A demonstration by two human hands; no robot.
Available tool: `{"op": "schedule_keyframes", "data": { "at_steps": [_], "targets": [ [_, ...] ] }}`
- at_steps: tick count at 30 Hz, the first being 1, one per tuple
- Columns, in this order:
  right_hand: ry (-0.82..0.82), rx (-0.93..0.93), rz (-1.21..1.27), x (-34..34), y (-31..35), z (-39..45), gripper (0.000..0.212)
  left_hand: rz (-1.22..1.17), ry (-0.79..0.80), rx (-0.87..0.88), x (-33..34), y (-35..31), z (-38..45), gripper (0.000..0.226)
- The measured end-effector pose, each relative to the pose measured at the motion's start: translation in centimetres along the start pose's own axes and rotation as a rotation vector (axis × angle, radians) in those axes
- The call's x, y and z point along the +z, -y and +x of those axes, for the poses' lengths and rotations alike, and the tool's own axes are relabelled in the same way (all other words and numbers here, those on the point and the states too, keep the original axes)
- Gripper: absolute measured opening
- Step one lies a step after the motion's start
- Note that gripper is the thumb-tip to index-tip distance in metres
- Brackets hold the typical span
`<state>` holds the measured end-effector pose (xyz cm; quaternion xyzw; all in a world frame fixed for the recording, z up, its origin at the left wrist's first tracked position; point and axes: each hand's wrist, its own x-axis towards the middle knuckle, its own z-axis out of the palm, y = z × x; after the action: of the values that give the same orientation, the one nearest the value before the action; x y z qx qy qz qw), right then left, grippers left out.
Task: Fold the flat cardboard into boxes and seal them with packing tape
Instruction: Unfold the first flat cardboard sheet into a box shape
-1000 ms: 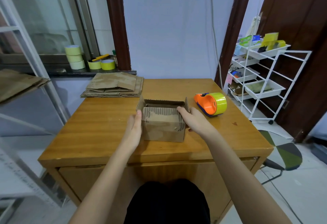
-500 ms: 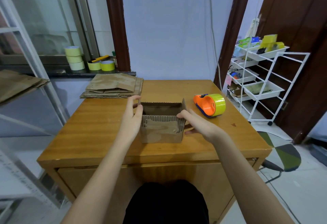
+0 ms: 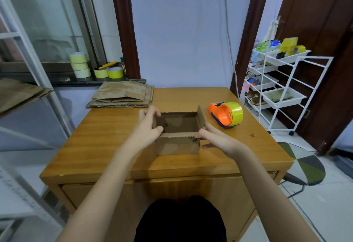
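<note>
Your box (image 3: pixel 177 136) stands open-topped near the middle of the table (image 3: pixel 107 142), a little toward the front edge, and you have it between both hands. Your left hand (image 3: pixel 148 127) grips the box's left wall, thumb on the near corner and fingers curled over the far top edge. Your right hand (image 3: pixel 215 138) pinches the near right corner, just below the right flap (image 3: pixel 201 116), which stands upright. The near flap lies folded down into the opening, showing only as a thin strip along the front rim. The tape dispenser (image 3: pixel 226 114) sits just beside the box toward the table's right edge, its length running from the back edge toward the right edge, so your right hand is clearly the nearer one for picking it up. The stack of flat cardboard (image 3: pixel 122 96) lies at the back left corner, well apart from your hands. Compared with half a second ago, the near flap, which then stood ragged above the front wall, has dropped inside, your left hand has slid further along the left wall, and the interior is plainly open to view.
</note>
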<state>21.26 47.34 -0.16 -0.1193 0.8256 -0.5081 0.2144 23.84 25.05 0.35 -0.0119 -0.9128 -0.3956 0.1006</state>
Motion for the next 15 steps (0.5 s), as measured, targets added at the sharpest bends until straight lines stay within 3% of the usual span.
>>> {"op": "schedule_keyframes", "data": {
  "at_steps": [3, 8, 12, 15],
  "targets": [
    [0.001, -0.005, 0.007, 0.0, -0.1, 0.1, 0.060, 0.061, 0.056, -0.016, -0.2, -0.2, 0.3, 0.032],
    [0.025, -0.044, 0.001, -0.2, -0.4, -0.1, 0.080, 0.206, 0.177, -0.080, -0.7, -1.0, 1.5, 0.067],
    [0.036, -0.048, -0.002, -0.2, -0.8, 0.1, 0.078, 0.414, 0.091, -0.025, -0.5, -1.0, 2.1, 0.075],
    [0.037, -0.048, -0.019, -0.3, -0.9, 0.1, 0.089, 0.442, -0.010, 0.045, 0.2, -0.4, 2.0, 0.078]
  ]
}}
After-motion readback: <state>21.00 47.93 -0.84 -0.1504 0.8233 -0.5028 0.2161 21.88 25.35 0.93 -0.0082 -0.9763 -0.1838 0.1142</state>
